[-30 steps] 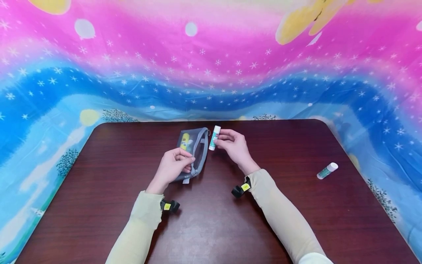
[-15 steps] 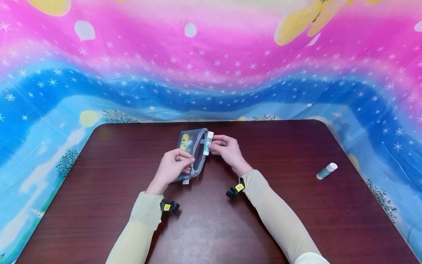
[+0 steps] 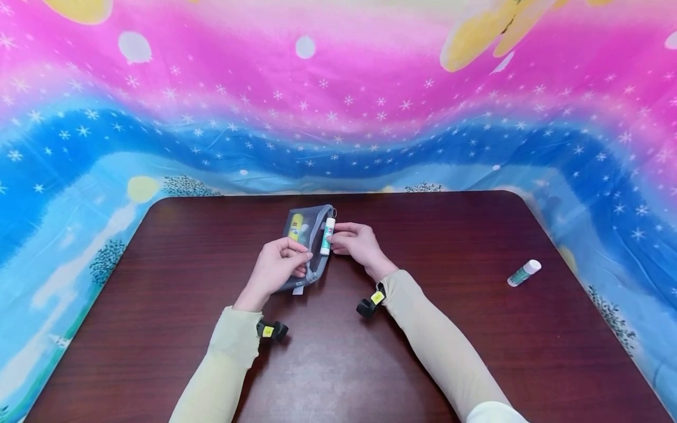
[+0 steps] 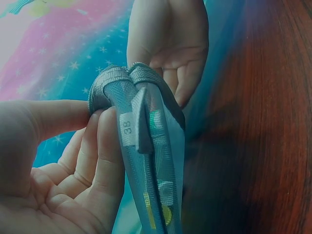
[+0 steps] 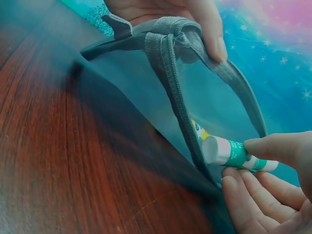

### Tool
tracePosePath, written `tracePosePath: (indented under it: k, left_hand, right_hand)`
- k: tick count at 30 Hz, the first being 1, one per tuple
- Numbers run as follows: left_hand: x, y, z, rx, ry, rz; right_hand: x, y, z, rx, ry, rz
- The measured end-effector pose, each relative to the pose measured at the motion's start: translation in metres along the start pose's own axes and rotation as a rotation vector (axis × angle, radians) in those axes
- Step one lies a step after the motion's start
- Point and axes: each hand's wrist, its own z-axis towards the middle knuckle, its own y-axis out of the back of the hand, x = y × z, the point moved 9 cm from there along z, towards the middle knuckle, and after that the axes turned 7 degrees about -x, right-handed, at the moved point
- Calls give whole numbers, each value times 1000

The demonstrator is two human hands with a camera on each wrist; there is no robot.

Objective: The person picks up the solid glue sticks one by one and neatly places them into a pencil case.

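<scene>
A grey mesh zipper pouch [image 3: 315, 267] stands with its mouth open toward the right. My left hand [image 3: 280, 263] pinches the near side of its zipped rim between thumb and fingers. Through the mesh shows a yellow glue stick [image 3: 296, 227] with a paler tube beside it. My right hand [image 3: 359, 244] pinches a white and green glue stick [image 5: 234, 153] between thumb and fingertips, right at the pouch's mouth. In the right wrist view the stick's white end overlaps the opening near the zipper. A second green and white glue stick [image 3: 523, 274] lies apart on the right.
The dark red-brown wooden table [image 3: 158, 329] carries everything, its far edge meeting a patterned pink and blue cloth [image 3: 338, 117]. Black wrist-camera mounts [image 3: 272, 331] stick out from both cuffs above the tabletop.
My right hand has moved left with the glue stick, from beside the pouch to its open mouth. The left hand and the pouch have stayed where they were.
</scene>
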Motion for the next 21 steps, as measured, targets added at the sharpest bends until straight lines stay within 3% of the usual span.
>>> tracePosePath:
  k: [10, 21]
  left_hand:
    - [0, -1, 0, 3, -10, 2]
    - [-1, -1, 0, 7, -13, -7]
  right_hand:
    - [-8, -2, 1, -6, -59, -27]
    - [-2, -2, -2, -15, -29, -57]
